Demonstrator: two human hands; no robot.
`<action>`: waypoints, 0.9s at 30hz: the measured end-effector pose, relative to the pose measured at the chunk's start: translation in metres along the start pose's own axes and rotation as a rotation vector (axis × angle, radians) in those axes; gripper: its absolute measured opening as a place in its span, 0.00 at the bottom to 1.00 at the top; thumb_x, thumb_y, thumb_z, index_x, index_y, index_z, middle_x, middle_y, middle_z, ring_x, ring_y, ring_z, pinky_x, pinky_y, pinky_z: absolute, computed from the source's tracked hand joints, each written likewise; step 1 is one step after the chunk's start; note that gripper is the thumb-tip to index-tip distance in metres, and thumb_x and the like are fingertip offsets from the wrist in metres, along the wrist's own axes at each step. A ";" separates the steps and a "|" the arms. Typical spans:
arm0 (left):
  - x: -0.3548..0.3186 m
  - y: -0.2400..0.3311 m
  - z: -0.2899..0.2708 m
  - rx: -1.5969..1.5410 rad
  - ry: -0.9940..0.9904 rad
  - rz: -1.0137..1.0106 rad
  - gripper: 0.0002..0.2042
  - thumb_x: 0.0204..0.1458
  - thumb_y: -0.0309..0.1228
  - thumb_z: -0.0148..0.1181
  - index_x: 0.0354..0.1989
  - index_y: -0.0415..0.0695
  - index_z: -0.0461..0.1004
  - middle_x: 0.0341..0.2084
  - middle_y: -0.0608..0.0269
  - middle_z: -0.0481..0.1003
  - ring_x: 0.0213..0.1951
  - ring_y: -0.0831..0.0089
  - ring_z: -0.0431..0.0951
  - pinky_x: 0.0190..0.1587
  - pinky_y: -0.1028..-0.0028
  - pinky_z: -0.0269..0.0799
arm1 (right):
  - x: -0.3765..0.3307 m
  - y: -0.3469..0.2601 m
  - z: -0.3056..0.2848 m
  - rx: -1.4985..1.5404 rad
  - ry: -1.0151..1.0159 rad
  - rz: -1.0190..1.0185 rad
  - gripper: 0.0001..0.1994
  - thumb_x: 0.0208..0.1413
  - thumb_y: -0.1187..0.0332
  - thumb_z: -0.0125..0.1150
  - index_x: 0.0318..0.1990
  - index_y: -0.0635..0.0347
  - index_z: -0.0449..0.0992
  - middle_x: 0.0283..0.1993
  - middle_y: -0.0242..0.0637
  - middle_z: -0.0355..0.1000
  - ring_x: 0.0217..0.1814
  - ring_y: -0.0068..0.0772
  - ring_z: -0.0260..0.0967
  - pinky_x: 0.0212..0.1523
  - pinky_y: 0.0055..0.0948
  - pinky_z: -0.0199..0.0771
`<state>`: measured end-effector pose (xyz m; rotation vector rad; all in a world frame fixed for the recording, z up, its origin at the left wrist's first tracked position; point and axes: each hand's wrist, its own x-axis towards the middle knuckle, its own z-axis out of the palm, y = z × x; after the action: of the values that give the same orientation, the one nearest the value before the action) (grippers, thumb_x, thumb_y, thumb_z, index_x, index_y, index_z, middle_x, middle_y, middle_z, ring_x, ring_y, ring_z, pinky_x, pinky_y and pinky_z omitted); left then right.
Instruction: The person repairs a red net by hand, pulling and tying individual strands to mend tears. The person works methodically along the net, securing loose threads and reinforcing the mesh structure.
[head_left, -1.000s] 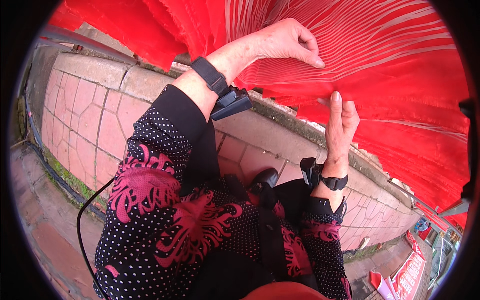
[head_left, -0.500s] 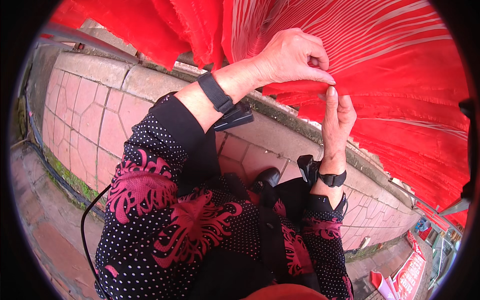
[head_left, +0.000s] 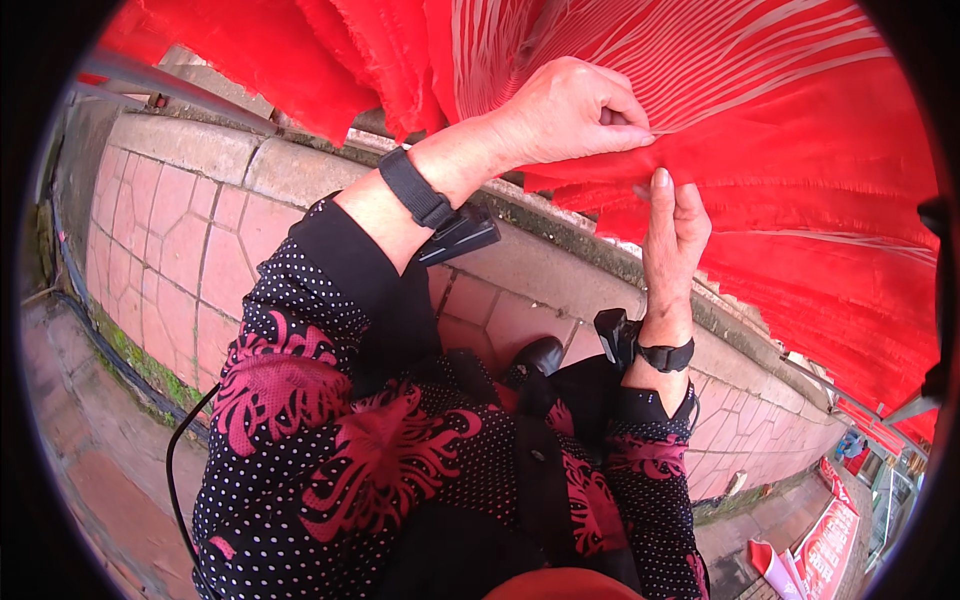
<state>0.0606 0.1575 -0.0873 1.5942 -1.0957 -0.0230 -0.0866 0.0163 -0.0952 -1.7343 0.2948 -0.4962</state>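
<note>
Some red cloth (head_left: 790, 130) in left hand (head_left: 575, 112), right hand (head_left: 676, 235) alongside

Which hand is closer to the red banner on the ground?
The right. The right hand is above and left of the banner in the picture, at the red cloth; the left hand is farther up and left.

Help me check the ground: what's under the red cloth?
Past the edge of the red cloth, a metal rail and stone kerb show; anything farther beneath is covered.
</note>
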 end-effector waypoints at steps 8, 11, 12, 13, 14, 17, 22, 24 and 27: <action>0.000 0.002 -0.009 0.001 -0.027 -0.048 0.05 0.47 0.28 0.68 0.32 0.42 0.83 0.26 0.65 0.79 0.28 0.78 0.78 0.31 0.78 0.73 | 0.004 0.005 -0.007 -0.087 -0.013 -0.022 0.08 0.66 0.68 0.55 0.39 0.62 0.77 0.36 0.23 0.74 0.38 0.12 0.66 0.44 0.18 0.69; -0.001 0.007 -0.009 -0.049 -0.068 -0.085 0.05 0.48 0.27 0.68 0.31 0.41 0.82 0.25 0.64 0.79 0.28 0.79 0.77 0.32 0.78 0.74 | 0.003 0.003 -0.005 -0.028 0.013 -0.009 0.08 0.66 0.68 0.55 0.38 0.62 0.77 0.35 0.23 0.73 0.38 0.12 0.66 0.43 0.18 0.68; 0.000 0.007 -0.009 -0.054 -0.068 -0.070 0.04 0.48 0.27 0.68 0.31 0.41 0.82 0.25 0.65 0.79 0.28 0.79 0.78 0.32 0.78 0.74 | 0.004 0.002 -0.006 -0.048 0.023 -0.014 0.08 0.66 0.68 0.54 0.37 0.62 0.77 0.35 0.23 0.73 0.39 0.12 0.66 0.44 0.18 0.68; -0.001 0.008 -0.010 -0.055 -0.079 -0.070 0.04 0.48 0.27 0.68 0.31 0.41 0.82 0.25 0.65 0.79 0.28 0.79 0.78 0.32 0.78 0.74 | 0.003 0.002 -0.006 -0.066 0.017 -0.015 0.08 0.66 0.69 0.54 0.37 0.62 0.77 0.35 0.23 0.73 0.39 0.12 0.66 0.44 0.18 0.68; -0.003 0.009 -0.009 -0.058 -0.093 -0.079 0.04 0.48 0.27 0.68 0.31 0.41 0.82 0.25 0.65 0.79 0.29 0.80 0.78 0.32 0.78 0.74 | 0.003 0.002 -0.006 -0.082 0.010 -0.007 0.08 0.66 0.69 0.54 0.37 0.62 0.77 0.35 0.23 0.73 0.39 0.12 0.65 0.44 0.18 0.68; -0.004 0.008 -0.010 -0.078 -0.091 -0.067 0.04 0.48 0.26 0.68 0.31 0.41 0.82 0.26 0.65 0.79 0.31 0.79 0.78 0.34 0.79 0.74 | 0.003 0.006 -0.005 -0.049 0.031 -0.050 0.07 0.66 0.69 0.54 0.39 0.62 0.77 0.35 0.23 0.73 0.39 0.12 0.66 0.43 0.17 0.69; -0.005 0.002 -0.009 -0.043 -0.109 -0.070 0.05 0.49 0.27 0.68 0.33 0.41 0.82 0.27 0.64 0.80 0.32 0.78 0.79 0.35 0.79 0.74 | 0.007 0.015 -0.008 -0.204 0.011 -0.069 0.08 0.66 0.70 0.54 0.43 0.64 0.76 0.37 0.23 0.73 0.39 0.12 0.66 0.44 0.17 0.68; -0.005 -0.001 -0.007 -0.026 -0.110 -0.061 0.06 0.50 0.28 0.68 0.34 0.41 0.82 0.28 0.64 0.80 0.32 0.77 0.79 0.35 0.78 0.75 | 0.007 0.016 -0.010 -0.188 -0.010 -0.064 0.08 0.66 0.70 0.54 0.45 0.65 0.76 0.37 0.24 0.73 0.40 0.13 0.66 0.45 0.16 0.68; -0.004 -0.010 -0.004 0.043 -0.076 -0.191 0.07 0.51 0.31 0.67 0.36 0.43 0.82 0.29 0.60 0.81 0.32 0.73 0.81 0.35 0.75 0.76 | 0.006 0.017 -0.008 -0.177 0.011 -0.105 0.09 0.66 0.71 0.53 0.48 0.66 0.76 0.38 0.27 0.76 0.41 0.14 0.67 0.47 0.18 0.69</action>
<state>0.0667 0.1627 -0.0954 1.7443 -1.0035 -0.1897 -0.0835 0.0031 -0.1093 -1.9271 0.2628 -0.5696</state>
